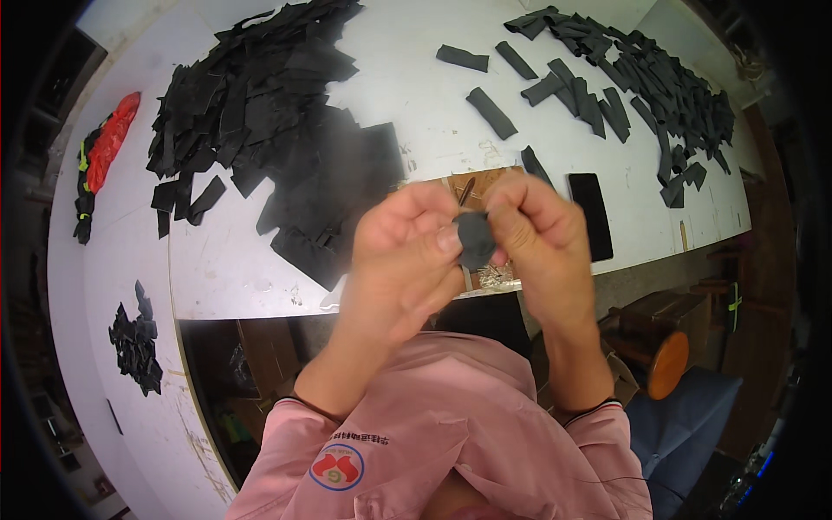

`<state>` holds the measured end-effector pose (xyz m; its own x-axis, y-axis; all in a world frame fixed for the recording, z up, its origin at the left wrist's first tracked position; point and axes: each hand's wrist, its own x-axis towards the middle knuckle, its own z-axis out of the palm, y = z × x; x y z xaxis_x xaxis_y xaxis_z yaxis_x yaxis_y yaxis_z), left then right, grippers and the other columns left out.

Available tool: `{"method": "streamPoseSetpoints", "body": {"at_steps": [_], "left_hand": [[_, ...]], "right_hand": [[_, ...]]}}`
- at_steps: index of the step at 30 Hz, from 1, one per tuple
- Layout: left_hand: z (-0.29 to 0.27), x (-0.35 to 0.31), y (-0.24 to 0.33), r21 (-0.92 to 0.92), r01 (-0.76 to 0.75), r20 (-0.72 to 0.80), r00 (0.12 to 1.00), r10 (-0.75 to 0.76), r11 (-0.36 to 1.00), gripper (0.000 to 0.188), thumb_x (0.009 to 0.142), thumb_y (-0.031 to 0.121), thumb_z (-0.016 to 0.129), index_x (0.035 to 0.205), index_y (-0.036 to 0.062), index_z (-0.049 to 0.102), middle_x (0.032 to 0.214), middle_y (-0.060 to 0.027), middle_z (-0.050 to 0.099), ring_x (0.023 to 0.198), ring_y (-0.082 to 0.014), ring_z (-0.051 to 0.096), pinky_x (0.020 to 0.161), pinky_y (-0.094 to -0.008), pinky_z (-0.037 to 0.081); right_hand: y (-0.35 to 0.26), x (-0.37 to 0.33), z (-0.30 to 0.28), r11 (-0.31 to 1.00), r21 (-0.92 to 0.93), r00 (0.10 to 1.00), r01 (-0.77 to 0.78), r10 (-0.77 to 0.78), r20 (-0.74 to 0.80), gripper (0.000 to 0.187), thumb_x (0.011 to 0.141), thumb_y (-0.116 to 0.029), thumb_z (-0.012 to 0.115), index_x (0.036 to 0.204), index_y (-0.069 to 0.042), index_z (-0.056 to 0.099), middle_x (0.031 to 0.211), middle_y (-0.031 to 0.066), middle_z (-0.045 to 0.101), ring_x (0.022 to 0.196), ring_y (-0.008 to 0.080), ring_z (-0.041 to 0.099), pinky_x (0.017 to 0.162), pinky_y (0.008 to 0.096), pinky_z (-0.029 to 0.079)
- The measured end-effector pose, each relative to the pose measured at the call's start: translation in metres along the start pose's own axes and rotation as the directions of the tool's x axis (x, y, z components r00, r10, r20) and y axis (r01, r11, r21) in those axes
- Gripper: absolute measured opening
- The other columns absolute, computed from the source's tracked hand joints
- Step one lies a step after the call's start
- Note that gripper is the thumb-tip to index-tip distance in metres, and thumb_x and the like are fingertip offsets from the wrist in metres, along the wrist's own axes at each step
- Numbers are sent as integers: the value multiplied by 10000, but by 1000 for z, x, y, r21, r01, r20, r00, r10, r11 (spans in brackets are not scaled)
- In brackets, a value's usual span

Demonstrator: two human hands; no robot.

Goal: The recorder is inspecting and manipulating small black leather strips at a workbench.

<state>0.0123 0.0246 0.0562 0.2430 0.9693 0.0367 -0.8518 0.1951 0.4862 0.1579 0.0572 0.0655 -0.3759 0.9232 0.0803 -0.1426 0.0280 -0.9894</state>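
In front of my chest I hold a small black fabric piece (476,241), its visible part rounded. My left hand (403,260) pinches its left side, with the thumb lying on the surface. The fingers of my right hand (546,243) are closed on its right edge, near the top. Just behind the hands, a brown board (494,178) lies at the table's near edge, partly hidden by them. A thin pointed dark object (466,191) shows above the board, between the hands.
A large heap of flat black pieces (260,113) covers the table's left. Rolled black fabric tubes (667,95) are piled at the far right, with several scattered nearer. A black phone (591,217) lies right of my hands. A red bundle (113,143) and small black scraps (136,342) sit far left.
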Motion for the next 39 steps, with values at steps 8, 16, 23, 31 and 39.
{"method": "streamPoseSetpoints", "body": {"at_steps": [8,16,23,31,39], "left_hand": [[-21,32,2,-685,282,192,959,-207,672,375,901,108,314,1257,-8,323,526,-28,461,308,-56,264,318,-190,257],[-45,40,-6,-737,246,90,959,-270,629,324,859,40,326,1154,-46,429,615,-56,494,319,-71,308,300,-182,267],[-67,30,-16,-663,111,-170,941,-293,740,268,845,21,350,1071,-82,451,671,-71,529,327,-55,313,287,-171,277],[-23,21,-22,546,-103,-163,960,226,832,290,824,31,477,1105,-38,458,708,-48,553,383,-18,319,354,-153,263],[-42,18,-25,840,-183,-77,892,446,511,354,804,58,500,1142,-35,449,896,-91,566,640,-60,466,599,-189,414]], "right_hand": [[20,42,-21,924,255,948,-286,234,214,234,840,-224,546,707,-32,526,593,-34,434,513,39,379,465,168,310],[41,46,-25,902,271,937,-338,296,184,241,841,-235,534,695,-43,531,573,-32,451,507,42,392,468,179,321],[74,45,-27,927,144,919,-345,302,255,231,831,-235,539,695,-49,526,589,-32,461,509,45,407,467,190,322],[73,42,-32,942,167,918,-292,227,326,216,838,-222,548,724,-40,528,648,-20,487,557,44,429,522,182,355],[88,39,-30,934,198,933,-297,240,267,221,841,-215,543,735,-22,529,630,-20,504,541,60,448,500,190,362]]}}
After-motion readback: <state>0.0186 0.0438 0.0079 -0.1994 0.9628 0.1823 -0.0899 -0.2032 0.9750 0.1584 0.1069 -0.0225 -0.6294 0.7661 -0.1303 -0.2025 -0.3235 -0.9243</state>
